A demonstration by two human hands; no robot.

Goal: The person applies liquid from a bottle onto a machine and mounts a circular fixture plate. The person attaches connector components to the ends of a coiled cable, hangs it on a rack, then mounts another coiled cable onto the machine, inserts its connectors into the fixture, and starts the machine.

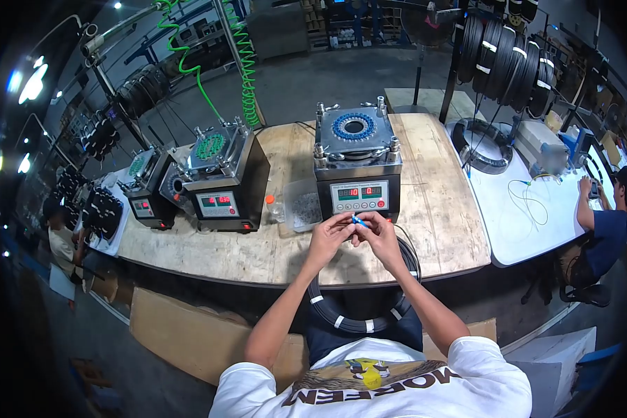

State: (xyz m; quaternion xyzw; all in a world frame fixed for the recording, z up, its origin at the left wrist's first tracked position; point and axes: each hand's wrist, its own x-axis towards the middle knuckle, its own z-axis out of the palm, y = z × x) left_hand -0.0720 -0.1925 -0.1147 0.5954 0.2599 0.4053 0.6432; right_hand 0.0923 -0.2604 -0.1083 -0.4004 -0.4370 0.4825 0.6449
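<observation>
A small blue connector (359, 221) sits at the fingertips of both my hands, just in front of the control panel of the nearest machine. My left hand (330, 240) pinches it from the left, fingers closed. From the other side, my right hand (382, 240) has its thumb and fingers closed on it too. A coil of black cable (355, 325) with white bands rests on my lap below the hands. Behind them stands the black polishing machine (357, 188), its metal top plate bearing a ring of blue connectors (354, 126).
Left of my machine are a clear box (302, 207), an orange-capped bottle (276, 209) and two similar machines (228, 184) (146, 188) with green rings. A person (602, 223) sits at the white table (512, 233) on the right; another person (63, 233) is far left. Cable coils (505, 63) hang at right.
</observation>
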